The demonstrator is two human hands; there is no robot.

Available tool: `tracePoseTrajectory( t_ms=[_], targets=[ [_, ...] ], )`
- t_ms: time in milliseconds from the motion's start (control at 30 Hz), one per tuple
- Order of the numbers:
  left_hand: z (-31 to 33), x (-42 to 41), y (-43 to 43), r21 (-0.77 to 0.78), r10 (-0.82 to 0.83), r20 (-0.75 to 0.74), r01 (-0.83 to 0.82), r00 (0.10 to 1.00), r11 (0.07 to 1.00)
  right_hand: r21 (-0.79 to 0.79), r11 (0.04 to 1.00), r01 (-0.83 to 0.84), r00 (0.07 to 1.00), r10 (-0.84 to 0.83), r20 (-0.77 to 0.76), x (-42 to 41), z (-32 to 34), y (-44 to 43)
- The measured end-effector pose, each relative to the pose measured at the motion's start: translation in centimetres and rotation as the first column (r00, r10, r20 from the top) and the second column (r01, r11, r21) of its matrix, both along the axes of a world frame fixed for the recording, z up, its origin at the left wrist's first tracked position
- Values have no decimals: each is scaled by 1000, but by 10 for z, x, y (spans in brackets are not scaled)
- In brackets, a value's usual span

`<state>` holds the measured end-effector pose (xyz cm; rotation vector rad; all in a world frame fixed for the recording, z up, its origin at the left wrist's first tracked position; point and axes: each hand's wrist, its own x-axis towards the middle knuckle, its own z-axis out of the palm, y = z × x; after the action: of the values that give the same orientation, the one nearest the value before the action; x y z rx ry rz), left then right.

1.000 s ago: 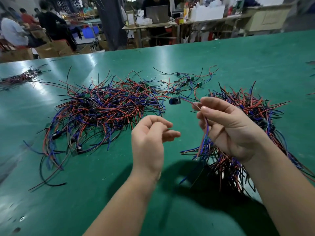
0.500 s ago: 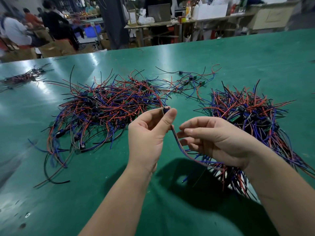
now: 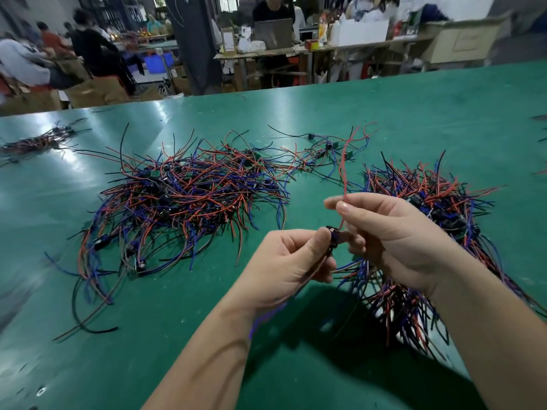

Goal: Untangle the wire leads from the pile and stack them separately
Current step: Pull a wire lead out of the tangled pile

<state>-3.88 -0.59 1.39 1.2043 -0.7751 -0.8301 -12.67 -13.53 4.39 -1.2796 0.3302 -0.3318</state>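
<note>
Red lead [image 3: 344, 173] upright in right fingers [image 3: 359, 213]

A glossy green counter [image 3: 444, 113] catches white glare. Beyond it stand a cluttered workbench [image 3: 296, 52] with a laptop [image 3: 273, 34], cardboard boxes [image 3: 88, 94], a dark pillar [image 3: 192, 39] and seated workers [image 3: 91, 47].

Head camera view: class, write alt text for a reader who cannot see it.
The left hand pinches a wire lead's small dark component while the right hand pinches its red wire, above a green table. A big tangled pile of red, blue and black leads lies left, a second pile right.
</note>
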Motion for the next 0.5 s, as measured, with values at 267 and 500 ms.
tracePoseTrajectory(
  t_ms=[267,500],
  targets=[
    [-19,32,-6,153,524,230,-562,820,813,-469,869,157,987,-156,40,28,87,-42],
    [-34,44,4,148,319,825,-723,466,674,-859,441,259,908,-414,62,116,90,-123]
  ],
)
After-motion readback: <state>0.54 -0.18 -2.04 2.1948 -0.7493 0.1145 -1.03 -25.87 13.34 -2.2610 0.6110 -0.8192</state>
